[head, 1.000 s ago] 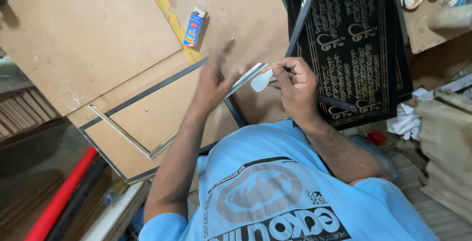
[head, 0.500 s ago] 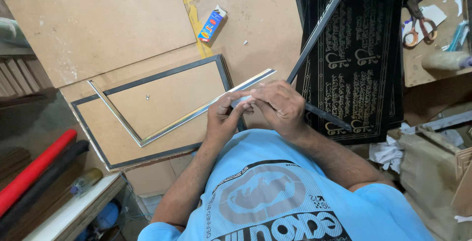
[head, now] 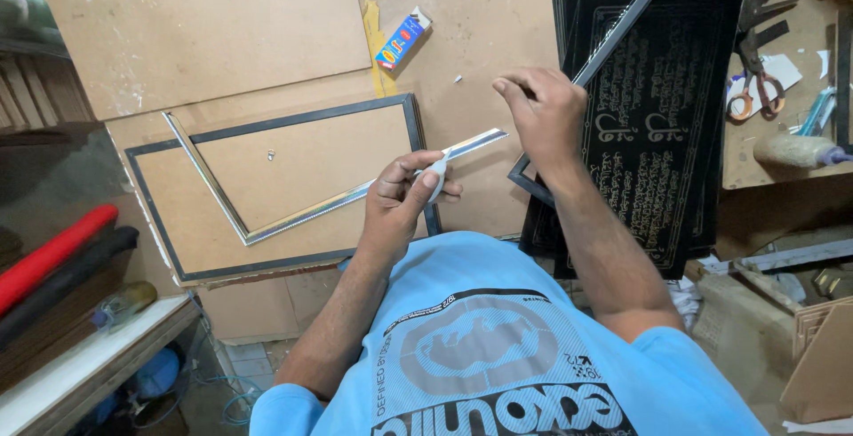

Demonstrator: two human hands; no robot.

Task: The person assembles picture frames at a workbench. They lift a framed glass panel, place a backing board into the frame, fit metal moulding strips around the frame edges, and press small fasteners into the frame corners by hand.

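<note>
- Silver moulding strip (head: 355, 194) runs from the middle of the frame down to the lower left, where it meets a second strip at a mitred corner, so the pair forms a V lying flat on the brown board (head: 267, 178); we read the flat lie as keeping the joint steady while one end is handled.
- Our left hand (head: 404, 194) sits at centre frame, fingers closed in a pinch on a small whitish piece (head: 437, 174) that touches the strip near its upper end; what that piece is we cannot tell.
- Our right hand (head: 544, 112), upper middle of the frame, has its fingers curled shut around the end of a thin dark frame rail (head: 622, 23) that slants towards the upper right; holding it at the end keeps the long rail lifted off the stack beneath.
- That stack of black decorated panels (head: 662, 125) fills the right of centre, close by the right hand.
- A black rectangular frame (head: 275, 120) outlines the board on the table (head: 222, 18), boxing in the V.
- Further off: a small blue and orange box (head: 402, 40) at top centre, scissors (head: 753, 80) at upper right, a red roll (head: 53, 254) at the left edge.
</note>
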